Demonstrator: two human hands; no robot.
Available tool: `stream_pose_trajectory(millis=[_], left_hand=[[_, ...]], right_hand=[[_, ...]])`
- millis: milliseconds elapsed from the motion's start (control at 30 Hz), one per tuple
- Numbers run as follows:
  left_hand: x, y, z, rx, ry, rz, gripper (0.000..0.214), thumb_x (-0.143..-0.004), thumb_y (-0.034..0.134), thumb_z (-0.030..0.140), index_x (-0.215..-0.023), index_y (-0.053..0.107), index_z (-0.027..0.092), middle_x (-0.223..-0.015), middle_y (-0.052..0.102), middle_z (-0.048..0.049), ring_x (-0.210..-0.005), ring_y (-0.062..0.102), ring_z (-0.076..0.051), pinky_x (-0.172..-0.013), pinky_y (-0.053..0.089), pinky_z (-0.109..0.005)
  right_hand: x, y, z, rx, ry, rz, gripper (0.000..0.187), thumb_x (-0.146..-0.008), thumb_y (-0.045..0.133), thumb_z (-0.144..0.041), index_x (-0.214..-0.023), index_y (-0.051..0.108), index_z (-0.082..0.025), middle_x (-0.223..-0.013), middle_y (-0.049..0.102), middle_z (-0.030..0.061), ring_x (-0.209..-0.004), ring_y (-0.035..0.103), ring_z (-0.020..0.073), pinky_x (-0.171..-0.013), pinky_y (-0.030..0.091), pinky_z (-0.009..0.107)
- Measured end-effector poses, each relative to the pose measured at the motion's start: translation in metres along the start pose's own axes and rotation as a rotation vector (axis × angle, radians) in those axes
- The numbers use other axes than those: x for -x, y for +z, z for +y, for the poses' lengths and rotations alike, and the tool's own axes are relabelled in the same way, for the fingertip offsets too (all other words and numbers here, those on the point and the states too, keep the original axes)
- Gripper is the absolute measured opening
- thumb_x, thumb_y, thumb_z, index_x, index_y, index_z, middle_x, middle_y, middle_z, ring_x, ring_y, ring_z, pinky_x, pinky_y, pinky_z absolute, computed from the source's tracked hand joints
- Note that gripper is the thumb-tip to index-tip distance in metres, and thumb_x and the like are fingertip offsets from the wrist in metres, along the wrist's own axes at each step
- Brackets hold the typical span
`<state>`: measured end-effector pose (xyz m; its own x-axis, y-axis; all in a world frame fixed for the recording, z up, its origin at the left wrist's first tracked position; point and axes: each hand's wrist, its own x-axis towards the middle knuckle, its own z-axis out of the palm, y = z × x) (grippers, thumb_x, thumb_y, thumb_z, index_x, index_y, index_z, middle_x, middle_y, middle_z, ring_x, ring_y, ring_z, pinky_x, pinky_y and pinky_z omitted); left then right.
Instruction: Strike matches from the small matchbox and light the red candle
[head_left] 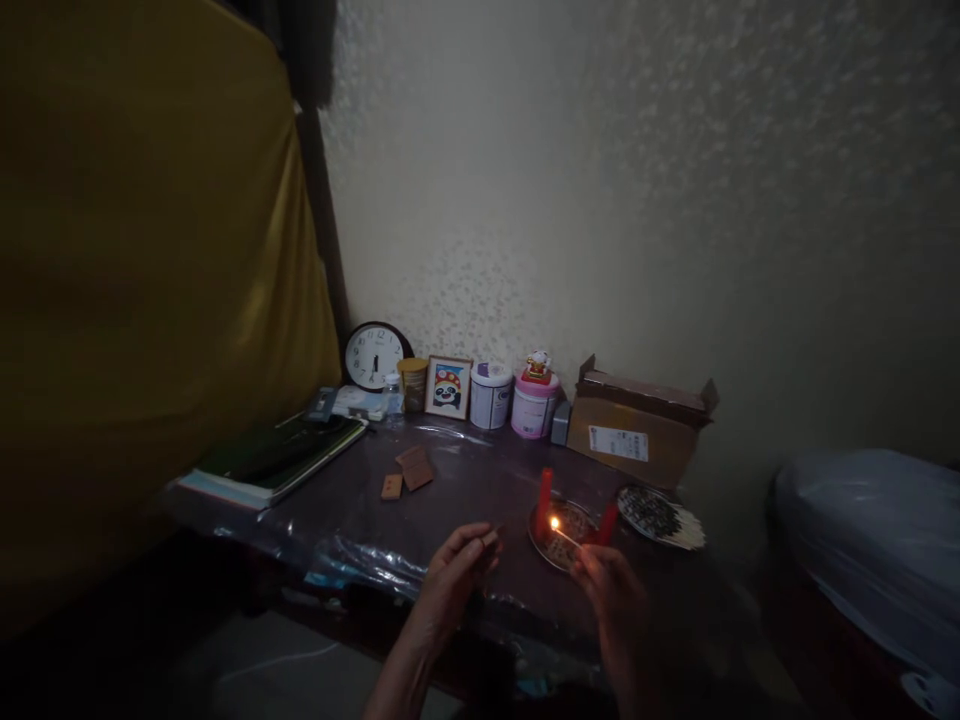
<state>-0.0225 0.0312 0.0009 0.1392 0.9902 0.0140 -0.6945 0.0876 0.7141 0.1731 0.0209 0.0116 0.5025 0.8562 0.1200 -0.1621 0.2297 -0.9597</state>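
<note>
Between the fingers of my right hand [609, 585] is a burning match [568, 537], its lit tip in front of a red candle [546, 495]. That candle stands upright on a round metal plate [534, 545]. A second red candle [608, 523] rises at the plate's right side, partly hidden behind my hand. My left hand [459, 565] is closed around a small matchbox [489, 540], held over the table's front part. Farther back lie a small matchbox with red marks [391, 487] and some brown boxes [415, 467].
Another plate [646, 510] holds dark bits and pale sticks. Along the wall stand a clock [375, 357], a framed panda picture [448, 388], two tins [491, 397] and a cardboard box [637, 425]. Books [281, 455] lie left on the plastic-covered table [337, 520]. The room is dim.
</note>
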Motion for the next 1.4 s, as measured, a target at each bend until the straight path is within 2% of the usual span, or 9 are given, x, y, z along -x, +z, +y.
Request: stream_pose_trajectory(millis=[200,400,667,800,900,1167,1400], left_hand=[[-0.002,-0.002,0.004,0.029,0.007,0.005,0.025,-0.067,0.070,0.030,-0.089,0.067,0.018,-0.101,0.069,-0.0096,-0.090,0.063,-0.023,-0.086,0.043,-0.037],[-0.004,-0.007,0.006,0.037,0.017,0.051,0.028,-0.065,0.071,0.032,-0.088,0.067,0.018,-0.099,0.070,-0.0099,-0.090,0.064,-0.025,-0.088,0.042,-0.040],[-0.003,-0.007,0.010,0.059,0.027,0.057,0.026,-0.066,0.071,0.033,-0.087,0.067,0.018,-0.095,0.070,-0.0076,-0.089,0.064,-0.022,-0.088,0.043,-0.038],[-0.003,-0.007,0.011,0.065,0.022,0.054,0.026,-0.067,0.070,0.031,-0.089,0.067,0.017,-0.098,0.070,-0.0090,-0.090,0.063,-0.023,-0.088,0.043,-0.038],[-0.003,-0.007,0.011,0.066,0.019,0.051,0.024,-0.069,0.069,0.030,-0.089,0.067,0.017,-0.101,0.069,-0.0094,-0.090,0.063,-0.023,-0.088,0.044,-0.038],[-0.005,-0.007,0.010,0.059,0.028,0.052,0.026,-0.067,0.070,0.032,-0.089,0.067,0.017,-0.099,0.069,-0.0090,-0.089,0.063,-0.022,-0.086,0.044,-0.038],[-0.002,-0.005,0.010,0.065,0.018,0.064,0.024,-0.069,0.069,0.031,-0.090,0.067,0.019,-0.097,0.070,-0.0065,-0.089,0.063,-0.020,-0.086,0.044,-0.035]], right_hand=[[0.000,0.005,-0.004,0.154,-0.030,0.013,0.022,-0.055,0.071,-0.037,-0.062,0.064,-0.018,-0.053,0.062,-0.0006,-0.053,0.058,0.0162,-0.050,0.047,0.026],[0.003,0.012,-0.013,0.281,-0.143,0.022,0.021,-0.060,0.068,-0.039,-0.068,0.065,-0.020,-0.058,0.065,0.0006,-0.057,0.061,0.0183,-0.055,0.046,0.028],[-0.010,0.021,-0.027,0.302,-0.205,0.011,0.023,-0.059,0.068,-0.042,-0.064,0.063,-0.020,-0.056,0.064,0.0006,-0.055,0.059,0.0178,-0.052,0.046,0.026],[-0.018,0.024,-0.031,0.276,-0.312,0.041,0.025,-0.059,0.067,-0.044,-0.064,0.062,-0.020,-0.057,0.064,0.0006,-0.053,0.059,0.0170,-0.052,0.045,0.026],[-0.022,0.025,-0.035,0.259,-0.389,0.011,0.026,-0.061,0.066,-0.046,-0.065,0.062,-0.020,-0.061,0.064,0.0002,-0.055,0.059,0.0161,-0.054,0.045,0.026],[-0.031,0.031,-0.047,0.281,-0.453,0.021,0.024,-0.065,0.065,-0.043,-0.067,0.061,-0.019,-0.052,0.057,-0.0028,-0.047,0.052,0.0119,-0.047,0.041,0.022],[-0.047,0.029,-0.056,0.359,-0.529,0.005,0.027,-0.067,0.062,-0.045,-0.069,0.061,-0.019,-0.061,0.063,0.0004,-0.055,0.058,0.0147,-0.052,0.046,0.024]])
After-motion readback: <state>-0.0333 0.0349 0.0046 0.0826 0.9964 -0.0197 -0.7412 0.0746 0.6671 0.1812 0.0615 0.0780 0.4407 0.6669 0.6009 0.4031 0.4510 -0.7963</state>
